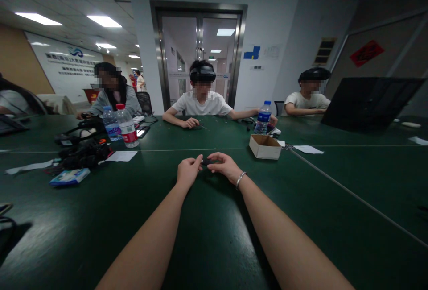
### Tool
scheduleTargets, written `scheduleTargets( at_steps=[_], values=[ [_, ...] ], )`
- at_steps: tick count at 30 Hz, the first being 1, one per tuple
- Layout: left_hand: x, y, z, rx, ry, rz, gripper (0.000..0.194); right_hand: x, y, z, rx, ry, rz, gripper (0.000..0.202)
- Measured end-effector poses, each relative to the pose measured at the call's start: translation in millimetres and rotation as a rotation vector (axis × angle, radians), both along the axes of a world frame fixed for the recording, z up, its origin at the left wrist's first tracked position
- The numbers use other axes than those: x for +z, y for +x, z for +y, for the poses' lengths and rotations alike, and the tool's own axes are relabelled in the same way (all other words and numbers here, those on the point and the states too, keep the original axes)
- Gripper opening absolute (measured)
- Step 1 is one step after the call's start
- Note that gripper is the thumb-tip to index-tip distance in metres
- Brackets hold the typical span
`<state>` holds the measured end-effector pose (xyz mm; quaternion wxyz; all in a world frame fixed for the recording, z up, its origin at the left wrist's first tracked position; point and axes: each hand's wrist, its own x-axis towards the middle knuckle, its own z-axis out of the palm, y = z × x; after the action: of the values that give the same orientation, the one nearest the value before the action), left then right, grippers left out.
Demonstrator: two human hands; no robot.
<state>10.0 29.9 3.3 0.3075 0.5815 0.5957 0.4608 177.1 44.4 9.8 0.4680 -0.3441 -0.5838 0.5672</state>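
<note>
Both hands meet near the middle of the green table (160,205), holding a small dark object (206,162) between them. My left hand (189,170) pinches its left end, where something small and shiny shows. My right hand (224,165), with a silver bracelet at the wrist, has its fingertips closed on the right end. The object is too small to identify. An open cardboard box (265,147) stands to the right, beyond my right hand.
Two bottles (127,128) (112,125), black gear (83,154) and a blue-white packet (69,177) are at the left. Another bottle (263,118) stands behind the box. Papers (306,149) lie around. Several people sit across; a large black monitor (368,102) is at right.
</note>
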Motion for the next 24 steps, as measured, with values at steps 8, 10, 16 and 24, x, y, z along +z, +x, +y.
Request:
scheduleTargets(
  at_steps=[8, 10, 16, 24],
  values=[
    [-1.7, 0, 2, -0.025, 0.056, -0.152, 0.041, 3.6, -7, 0, -0.033, 0.109, -0.031, 0.038],
    [-2.8, 0, 3, -0.050, 0.068, -0.183, 0.038, 0.6, -6, 1, -0.029, 0.091, -0.029, 0.038],
    [-3.5, -2, 3, -0.119, 0.078, -0.127, 0.032, -6.6, -3, 4, -0.013, 0.023, 0.020, 0.038],
    [-4.3, -1, 4, -0.098, 0.028, -0.161, 0.033, -8.1, -3, 4, -0.015, 0.019, 0.008, 0.039]
  ],
)
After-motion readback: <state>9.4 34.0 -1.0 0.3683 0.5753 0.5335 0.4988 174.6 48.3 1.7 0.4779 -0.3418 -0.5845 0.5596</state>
